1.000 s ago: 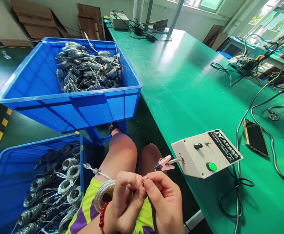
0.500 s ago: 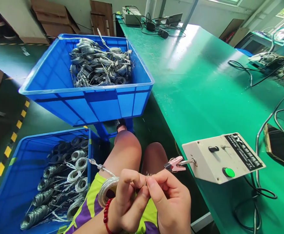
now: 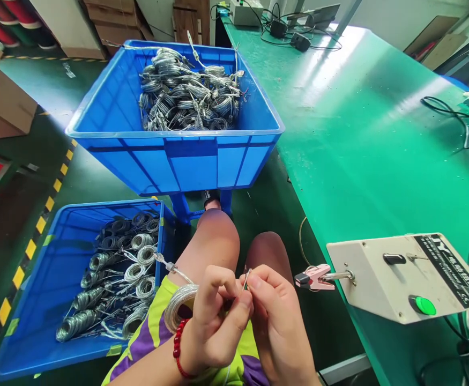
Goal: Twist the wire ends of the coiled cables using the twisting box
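My left hand (image 3: 220, 316) and my right hand (image 3: 276, 316) meet above my lap, thumbs and forefingers pinched around thin wire ends (image 3: 247, 279) of a cable. A bit of green shows on one wire between the fingertips. The coiled clear-sheathed cable (image 3: 181, 305) hangs beside my left hand over my thigh; how far the left fingers hold it is hidden. Its other end, a connector (image 3: 165, 262), sticks up past the coil. To the right of my hands, a pink clip (image 3: 318, 277) sits on the shaft of a beige machine box (image 3: 395, 279) with a green button.
A blue bin (image 3: 178, 134) of tangled cable bundles stands ahead on a blue stand. Another blue bin (image 3: 29, 300) with rows of cable coils is at lower left. The green table (image 3: 358, 145) runs along the right, with black adapters (image 3: 300, 42) at its far end.
The view has turned slightly left, so things sit farther right. My hands remain together, and the wire ends between the fingertips now look drawn together and point upward.
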A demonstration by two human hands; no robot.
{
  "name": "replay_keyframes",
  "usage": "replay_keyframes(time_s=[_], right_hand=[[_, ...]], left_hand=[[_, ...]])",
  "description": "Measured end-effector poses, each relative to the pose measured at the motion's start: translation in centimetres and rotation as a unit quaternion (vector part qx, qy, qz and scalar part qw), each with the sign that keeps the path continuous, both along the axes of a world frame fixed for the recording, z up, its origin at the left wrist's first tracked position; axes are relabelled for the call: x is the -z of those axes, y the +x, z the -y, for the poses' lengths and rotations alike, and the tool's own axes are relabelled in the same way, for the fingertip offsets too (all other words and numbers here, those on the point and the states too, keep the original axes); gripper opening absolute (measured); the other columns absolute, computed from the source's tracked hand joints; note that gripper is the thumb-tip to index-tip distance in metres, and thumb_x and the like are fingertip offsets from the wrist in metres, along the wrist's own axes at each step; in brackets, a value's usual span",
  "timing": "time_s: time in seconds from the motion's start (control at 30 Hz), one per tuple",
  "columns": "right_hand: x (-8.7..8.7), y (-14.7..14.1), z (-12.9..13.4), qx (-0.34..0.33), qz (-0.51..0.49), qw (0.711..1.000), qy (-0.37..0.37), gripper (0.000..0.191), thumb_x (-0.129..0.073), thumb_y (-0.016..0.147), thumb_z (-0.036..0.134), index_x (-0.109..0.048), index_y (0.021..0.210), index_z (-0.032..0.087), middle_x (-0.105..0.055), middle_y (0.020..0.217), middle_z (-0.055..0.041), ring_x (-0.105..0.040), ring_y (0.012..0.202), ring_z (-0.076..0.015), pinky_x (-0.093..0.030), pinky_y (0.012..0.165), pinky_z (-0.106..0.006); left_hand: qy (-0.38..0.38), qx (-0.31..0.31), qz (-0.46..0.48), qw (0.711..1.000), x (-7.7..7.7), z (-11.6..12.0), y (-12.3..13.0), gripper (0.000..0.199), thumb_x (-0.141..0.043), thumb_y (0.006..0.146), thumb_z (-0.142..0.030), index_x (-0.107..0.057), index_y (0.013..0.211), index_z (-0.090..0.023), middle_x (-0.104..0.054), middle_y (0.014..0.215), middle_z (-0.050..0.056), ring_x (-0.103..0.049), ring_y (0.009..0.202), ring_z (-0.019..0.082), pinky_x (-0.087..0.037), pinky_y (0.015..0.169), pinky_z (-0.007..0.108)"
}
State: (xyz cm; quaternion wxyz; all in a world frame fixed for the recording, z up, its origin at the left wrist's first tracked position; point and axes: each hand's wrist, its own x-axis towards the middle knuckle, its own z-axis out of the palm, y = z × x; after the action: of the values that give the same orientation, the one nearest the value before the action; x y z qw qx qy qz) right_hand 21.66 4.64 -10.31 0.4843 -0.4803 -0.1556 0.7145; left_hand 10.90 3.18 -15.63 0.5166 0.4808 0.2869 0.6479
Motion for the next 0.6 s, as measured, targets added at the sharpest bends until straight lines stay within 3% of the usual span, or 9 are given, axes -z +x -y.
replay_keyframes(time_s=[0.13, 0.47, 0.53, 0.6], right_hand=[[-0.3, -0.3, -0.4, 0.003, -0.043, 0.999, -0.015, 0.037, -0.102, 0.082, 0.043, -0.076, 0.073, 0.019, -0.066, 0.071, -0.0005, -0.057, 0.066, -0.0136, -0.052, 0.062, -0.024], [-0.4, -0.7, -0.5, 0.008, -0.036, 0.999, -0.003, 0.035, -0.104, 0.084, 0.042, -0.081, 0.072, 0.019, -0.067, 0.070, -0.0005, -0.057, 0.064, -0.0116, -0.052, 0.062, -0.020], [0.2, -0.7, -0.3, 0.007, -0.023, 0.999, 0.021, 0.034, -0.100, 0.089, 0.043, -0.081, 0.073, 0.020, -0.064, 0.065, 0.0004, -0.056, 0.061, -0.0119, -0.051, 0.060, -0.021], [1.6, -0.4, 0.2, 0.025, 0.000, 0.997, 0.067, 0.030, -0.090, 0.099, 0.049, -0.086, 0.088, 0.022, -0.059, 0.060, 0.0024, -0.055, 0.057, -0.0135, -0.052, 0.060, -0.024]], left_hand=[[-0.029, -0.004, -0.015, 0.999, 0.0, 0.1, -0.2, 0.011, -0.057, 0.121, -0.020, -0.052, 0.121, -0.030, -0.047, 0.083, -0.007, -0.045, 0.058, 0.007, -0.036, 0.056, 0.018], [-0.057, 0.005, -0.011, 0.998, 0.3, 0.3, -0.6, 0.008, -0.056, 0.122, -0.023, -0.053, 0.120, -0.030, -0.044, 0.082, -0.007, -0.043, 0.060, 0.008, -0.034, 0.057, 0.021], [-0.038, 0.002, -0.007, 0.999, 0.4, 0.1, -0.6, 0.003, -0.056, 0.121, -0.026, -0.054, 0.122, -0.029, -0.045, 0.083, -0.006, -0.046, 0.065, 0.010, -0.040, 0.063, 0.024], [-0.010, 0.003, 0.013, 1.000, 0.4, -0.1, -0.5, 0.009, -0.053, 0.122, -0.031, -0.054, 0.130, -0.029, -0.049, 0.086, -0.004, -0.053, 0.073, 0.014, -0.048, 0.073, 0.028]])
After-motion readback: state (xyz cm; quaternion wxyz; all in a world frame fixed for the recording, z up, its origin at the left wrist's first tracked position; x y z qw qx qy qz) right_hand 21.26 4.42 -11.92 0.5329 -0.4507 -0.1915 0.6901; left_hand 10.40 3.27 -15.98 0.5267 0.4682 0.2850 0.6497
